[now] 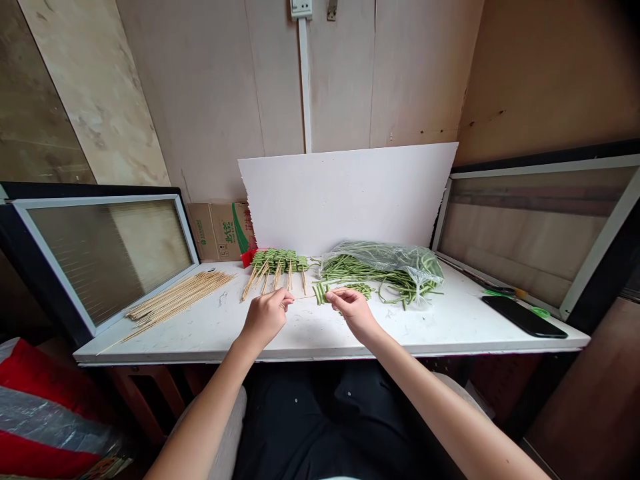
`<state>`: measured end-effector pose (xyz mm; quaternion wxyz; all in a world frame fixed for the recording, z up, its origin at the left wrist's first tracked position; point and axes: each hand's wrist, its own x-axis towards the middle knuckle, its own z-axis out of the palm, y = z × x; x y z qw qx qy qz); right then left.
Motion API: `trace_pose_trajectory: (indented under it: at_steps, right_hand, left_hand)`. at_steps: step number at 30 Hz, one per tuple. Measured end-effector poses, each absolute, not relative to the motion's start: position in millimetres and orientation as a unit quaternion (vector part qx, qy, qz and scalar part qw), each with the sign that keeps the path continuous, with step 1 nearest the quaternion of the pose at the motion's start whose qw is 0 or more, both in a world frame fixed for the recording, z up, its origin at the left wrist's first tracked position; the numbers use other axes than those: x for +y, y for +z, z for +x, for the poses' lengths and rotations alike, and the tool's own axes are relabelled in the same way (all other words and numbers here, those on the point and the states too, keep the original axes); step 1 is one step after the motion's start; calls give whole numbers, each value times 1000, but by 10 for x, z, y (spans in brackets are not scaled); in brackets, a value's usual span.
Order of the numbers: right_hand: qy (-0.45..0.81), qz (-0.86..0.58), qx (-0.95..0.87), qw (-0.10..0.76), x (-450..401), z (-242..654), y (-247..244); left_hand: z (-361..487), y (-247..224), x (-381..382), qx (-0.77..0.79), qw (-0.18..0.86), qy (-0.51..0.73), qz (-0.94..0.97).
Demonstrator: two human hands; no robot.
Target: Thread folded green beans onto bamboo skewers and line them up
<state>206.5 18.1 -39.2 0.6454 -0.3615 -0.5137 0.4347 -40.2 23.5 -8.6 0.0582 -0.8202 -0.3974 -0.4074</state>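
Observation:
My left hand (267,312) is closed on a thin wooden skewer (303,297) that points to the right. Several short green bean pieces (321,293) sit side by side on its far end. My right hand (353,310) pinches the bean piece at the right end of that row. Just behind the right hand lies a small pile of cut bean pieces (361,289). Finished-looking skewers of beans (280,259) are stacked behind the left hand, their bare sticks toward me. A clear plastic bag of long green beans (380,262) rests at the back right.
Loose bamboo skewers (183,297) lie at the left of the white table (400,340). A black phone (524,316) and a green ring-shaped item (540,311) are at the right. A cardboard box (220,230) and white board (345,197) stand behind, with framed panels on both sides.

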Motion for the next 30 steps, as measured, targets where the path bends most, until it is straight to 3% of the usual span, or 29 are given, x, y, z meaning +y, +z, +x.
trace_pose_trajectory:
  at_steps: [13,30]
  right_hand:
    - [479,-365,-526,601,123,2056,-340]
    - [504,-392,-530,558,181,2095,-378]
  left_hand:
    - [-447,-85,234,-380,161,-386,-825]
    - [-481,-148,324,-348,181,-421,-818]
